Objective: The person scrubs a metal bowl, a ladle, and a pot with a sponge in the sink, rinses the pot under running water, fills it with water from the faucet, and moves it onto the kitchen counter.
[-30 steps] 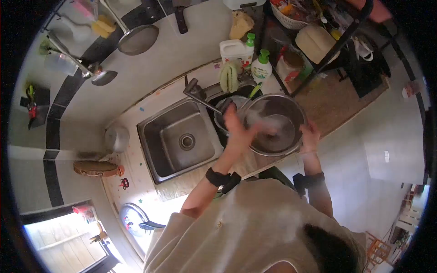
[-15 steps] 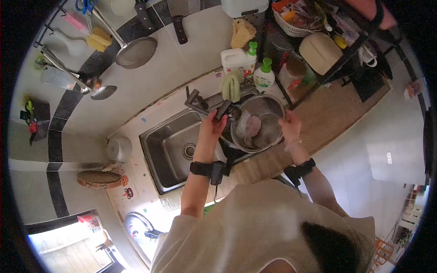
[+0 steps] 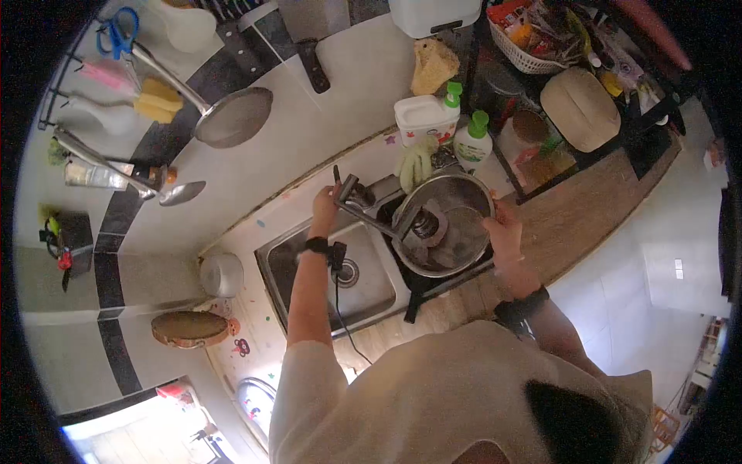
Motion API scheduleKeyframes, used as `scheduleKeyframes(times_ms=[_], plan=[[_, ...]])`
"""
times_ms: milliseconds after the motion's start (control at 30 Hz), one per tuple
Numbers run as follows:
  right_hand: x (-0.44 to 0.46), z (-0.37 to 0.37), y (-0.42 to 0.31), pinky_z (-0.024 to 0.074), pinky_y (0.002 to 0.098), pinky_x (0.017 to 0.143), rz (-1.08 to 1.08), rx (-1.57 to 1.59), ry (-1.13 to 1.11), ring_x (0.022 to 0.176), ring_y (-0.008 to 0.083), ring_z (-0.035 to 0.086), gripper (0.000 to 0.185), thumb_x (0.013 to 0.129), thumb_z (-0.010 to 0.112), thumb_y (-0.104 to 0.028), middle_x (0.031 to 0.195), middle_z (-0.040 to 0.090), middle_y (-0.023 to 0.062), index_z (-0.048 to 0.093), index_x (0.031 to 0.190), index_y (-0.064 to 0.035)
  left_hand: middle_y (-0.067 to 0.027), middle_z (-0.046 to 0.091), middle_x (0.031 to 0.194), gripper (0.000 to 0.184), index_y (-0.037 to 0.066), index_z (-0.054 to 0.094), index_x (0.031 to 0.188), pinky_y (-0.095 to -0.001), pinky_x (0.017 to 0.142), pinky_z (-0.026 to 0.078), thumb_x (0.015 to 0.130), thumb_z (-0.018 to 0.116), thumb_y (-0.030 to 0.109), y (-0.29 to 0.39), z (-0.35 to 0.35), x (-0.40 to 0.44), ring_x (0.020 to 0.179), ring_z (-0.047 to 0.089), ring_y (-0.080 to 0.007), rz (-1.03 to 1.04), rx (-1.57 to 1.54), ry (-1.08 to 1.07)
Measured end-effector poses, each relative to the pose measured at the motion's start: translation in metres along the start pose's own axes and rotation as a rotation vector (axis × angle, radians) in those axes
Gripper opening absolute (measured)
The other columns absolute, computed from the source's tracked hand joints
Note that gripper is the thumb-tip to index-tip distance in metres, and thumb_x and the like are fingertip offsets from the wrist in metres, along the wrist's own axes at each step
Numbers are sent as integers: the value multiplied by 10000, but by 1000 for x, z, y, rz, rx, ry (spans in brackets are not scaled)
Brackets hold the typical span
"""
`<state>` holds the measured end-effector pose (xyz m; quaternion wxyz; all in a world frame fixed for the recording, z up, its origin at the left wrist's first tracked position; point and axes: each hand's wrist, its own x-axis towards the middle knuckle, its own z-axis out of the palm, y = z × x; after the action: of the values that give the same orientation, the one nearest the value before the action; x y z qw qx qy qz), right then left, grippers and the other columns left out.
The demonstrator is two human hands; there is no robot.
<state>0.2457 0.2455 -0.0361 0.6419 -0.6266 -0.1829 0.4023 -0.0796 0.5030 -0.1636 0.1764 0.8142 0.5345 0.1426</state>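
Note:
My left hand point(image 3: 325, 207) is at the faucet's base, its fingers closed around the upright lever point(image 3: 337, 175). The dark faucet spout point(image 3: 372, 221) reaches over a round stainless steel basin point(image 3: 475, 246), with its head above the inside. My right hand point(image 3: 505, 232) grips the basin's right rim, thumb on the inner side. A pinkish lump point(image 3: 439, 230) lies in the basin, partly hidden behind the faucet head; I cannot make out what it is. The basin rests over the right part of the double sink, tilted slightly.
The left sink bowl point(image 3: 303, 271) has a drain. Behind the basin are green gloves or a cloth point(image 3: 417, 164) and a green-capped pump bottle point(image 3: 473, 143). A wooden counter point(image 3: 572, 205) runs right. A strainer point(image 3: 234, 117) and knives hang on the wall.
My left hand has left the faucet head and moved left to the lever. The spout now points over the basin. My right hand keeps its hold on the rim.

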Motion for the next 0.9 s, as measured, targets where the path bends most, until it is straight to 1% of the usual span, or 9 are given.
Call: scheduleKeyframes(times_ms=[33,133,167,233,333,600,700,833,900], plan=[[0,-1,-3,430,267,718,16,-17,11,842,147,531,422,634,518,69,964,578,78,523,1055,37,-146,580,804,200,81,581,908,-420,649,450,786,468,192,10,-5,11,754,564,-321,68,193,-47],[1,-3,-6,434,253,690,-83,-124,12,795,134,532,423,631,519,65,940,578,79,524,1053,42,-164,587,824,263,65,566,937,-434,649,449,809,429,250,20,-4,32,772,567,-339,-147,268,-192],[0,-2,-4,434,248,682,-72,-92,36,775,130,531,423,630,522,58,921,581,72,525,1052,40,-177,593,858,319,50,589,871,-435,668,451,829,399,302,20,-4,32,802,568,-346,-98,278,-196],[-2,0,4,434,237,666,-49,-20,82,736,122,529,422,628,527,44,881,588,58,529,1050,35,-181,595,870,362,45,601,833,-433,676,450,838,372,325,17,1,32,821,568,-344,-106,292,-189],[0,-3,12,437,235,632,-53,-98,48,689,117,525,418,629,539,12,823,591,45,532,1046,29,-185,594,895,402,40,616,828,-427,709,448,839,355,346,9,5,35,851,562,-348,-191,284,-202],[-3,0,19,442,250,596,-102,-106,96,670,119,534,424,627,550,-8,803,590,43,521,1047,35,-209,590,885,398,33,617,863,-426,758,430,825,379,350,10,9,36,869,556,-357,-208,247,-205],[-7,3,13,447,251,602,-88,-116,93,680,126,542,434,622,556,-2,813,594,52,508,1052,44,-208,591,881,409,25,613,865,-425,745,433,824,380,359,22,0,32,864,557,-357,-295,201,-204],[-3,2,25,452,250,607,8,-134,111,694,129,552,420,636,563,16,833,598,64,499,1050,51,-208,591,869,416,24,611,847,-429,735,433,828,377,367,8,10,35,859,556,-360,-221,228,-188],[-2,4,34,451,247,603,5,-16,81,690,124,552,411,647,567,24,830,599,65,498,1052,46,-203,591,872,419,29,611,842,-430,735,433,830,372,373,2,13,37,861,553,-362,-141,285,-182]])
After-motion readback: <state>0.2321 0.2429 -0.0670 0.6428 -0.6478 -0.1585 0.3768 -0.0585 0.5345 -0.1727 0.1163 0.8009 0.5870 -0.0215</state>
